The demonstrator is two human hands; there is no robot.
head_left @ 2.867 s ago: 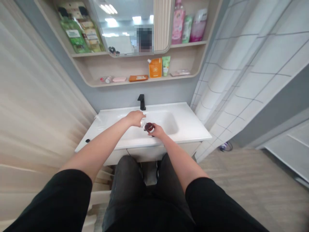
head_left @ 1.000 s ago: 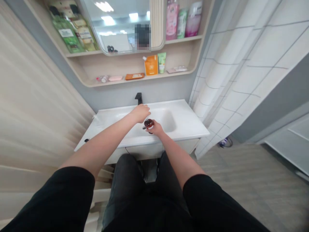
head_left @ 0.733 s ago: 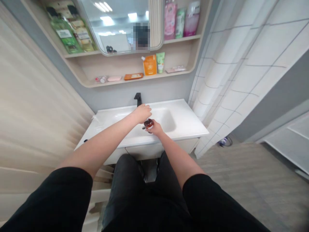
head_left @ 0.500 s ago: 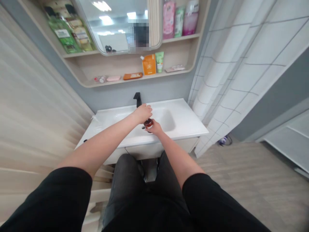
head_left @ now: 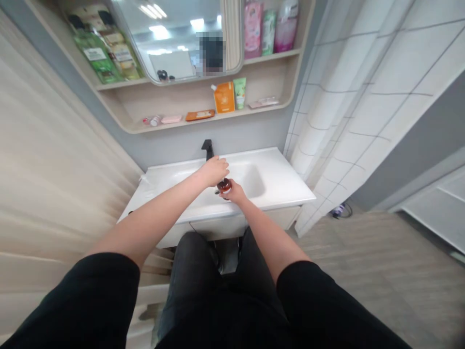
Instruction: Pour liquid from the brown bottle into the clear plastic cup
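Over the white sink basin (head_left: 256, 180), my right hand (head_left: 236, 192) is wrapped round a small reddish-brown bottle (head_left: 224, 186) with a pale label. My left hand (head_left: 215, 171) is just above the bottle's top, its fingers curled together. Whatever those fingers hold, if anything, is hidden by the hand. The black faucet (head_left: 208, 147) stands right behind my left hand.
A wall cabinet above holds a mirror (head_left: 174, 39), an orange pouch (head_left: 224, 97), a green tube (head_left: 240, 93) and several bottles. A beige curtain (head_left: 54, 145) hangs at the left, a white checked curtain (head_left: 334, 111) at the right.
The view has shifted very slightly. Both hands keep nearly the same place at the bottle, with no clear change in grip.
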